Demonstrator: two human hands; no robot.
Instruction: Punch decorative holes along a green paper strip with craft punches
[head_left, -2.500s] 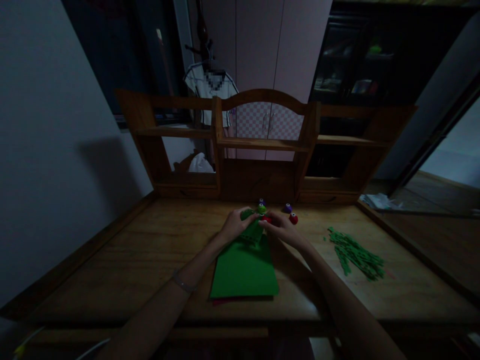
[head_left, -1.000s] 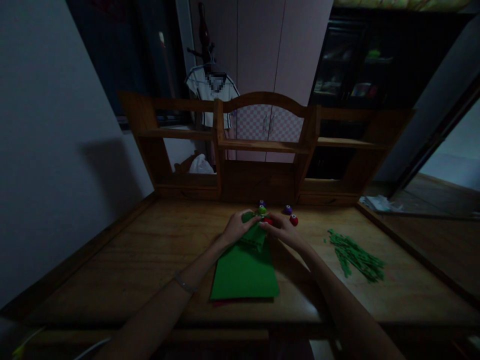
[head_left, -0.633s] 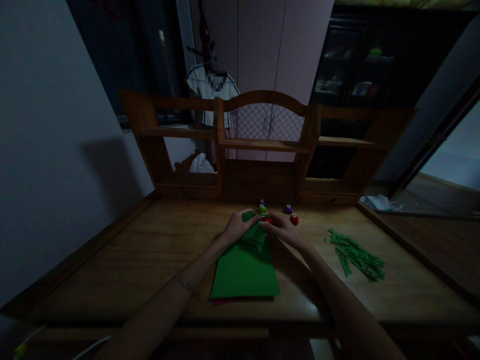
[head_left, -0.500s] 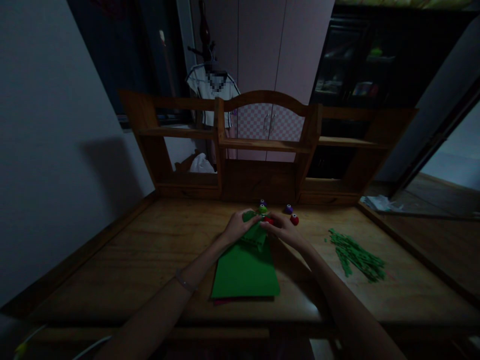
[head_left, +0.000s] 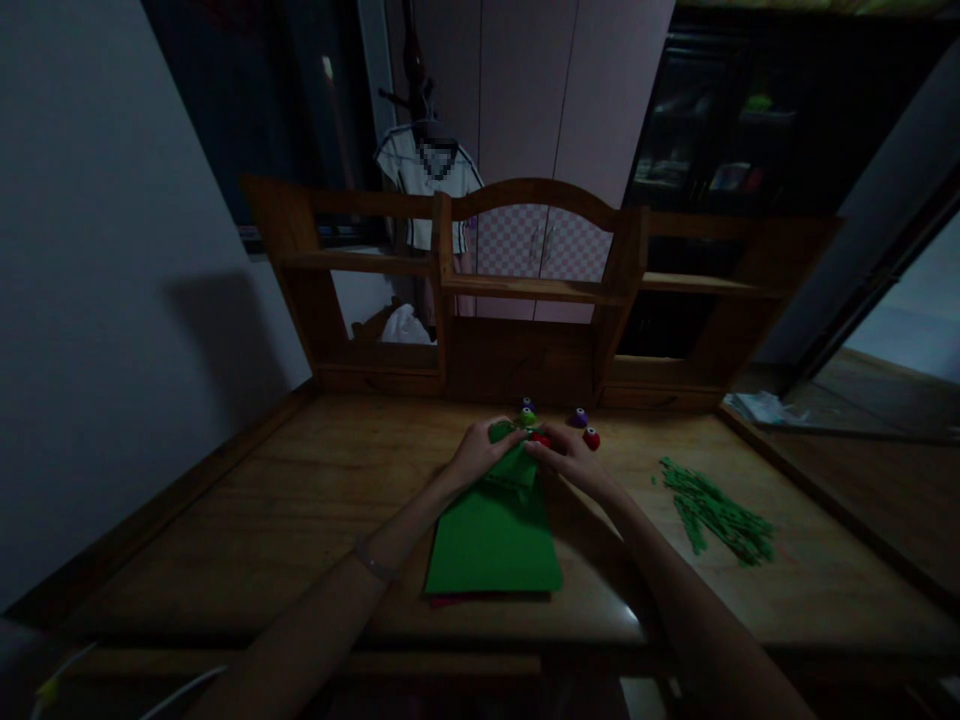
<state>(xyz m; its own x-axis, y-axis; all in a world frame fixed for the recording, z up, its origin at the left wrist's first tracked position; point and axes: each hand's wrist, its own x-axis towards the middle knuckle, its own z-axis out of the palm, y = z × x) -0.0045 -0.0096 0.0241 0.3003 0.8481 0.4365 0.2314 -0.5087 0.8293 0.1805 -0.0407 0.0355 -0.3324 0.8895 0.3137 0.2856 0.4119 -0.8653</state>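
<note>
My left hand point(head_left: 482, 452) is closed on a folded piece of green paper point(head_left: 516, 467), which stands above a flat green sheet point(head_left: 495, 545) on the table. My right hand point(head_left: 574, 460) meets it from the right, fingers closed around a small red object point(head_left: 538, 439) against the paper's upper edge. Fingers hide most of that object. Just beyond the hands sits a small green rounded piece point(head_left: 528, 416) with a white eye-like top. Behind it is a purple piece point(head_left: 526, 403). A second purple piece point(head_left: 579, 418) and a red piece point(head_left: 592, 439) lie beyond my right hand.
A heap of thin green paper strips point(head_left: 716, 515) lies on the right of the wooden table point(head_left: 300, 520). Pink paper point(head_left: 450, 600) shows under the green sheet. A wooden shelf unit point(head_left: 525, 360) borders the table's back. White cables point(head_left: 184, 690) hang at lower left.
The whole view has shifted slightly. Both hands stay together at the green paper and the red object, with hardly any visible movement.
</note>
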